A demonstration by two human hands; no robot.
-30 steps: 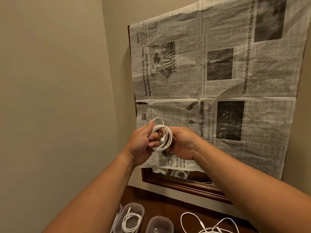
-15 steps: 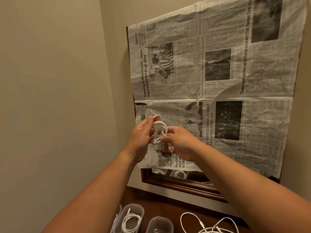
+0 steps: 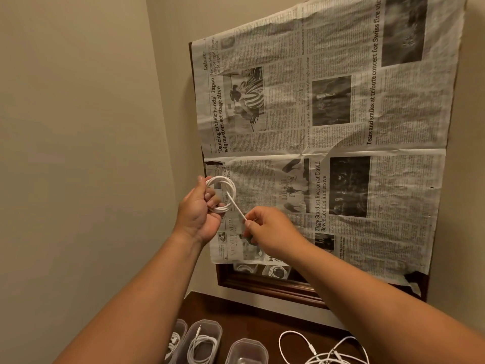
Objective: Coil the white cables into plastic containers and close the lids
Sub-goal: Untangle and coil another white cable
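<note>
Head view: the left hand (image 3: pixel 199 214) grips the coiled white cable (image 3: pixel 222 191), raised before the newspaper (image 3: pixel 341 127), fingers (image 3: pixel 211 199) curled through its loops; the right hand (image 3: pixel 267 229) pinches the free end (image 3: pixel 236 206) taut. Light, limp, probably springy — best clasped across all loops together, over the containers (image 3: pixel 207 323) on the surface (image 3: pixel 249 313) below

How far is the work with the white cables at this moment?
Done: the leftmost container and the filled container beside it hold coiled cable, seemingly without lids on. In hand: the left hand grips a coil and the right hand pinches its free end. Left: put this coil in a container, perhaps the empty-looking container, coil the loose cables on the table, close the lids.
</note>
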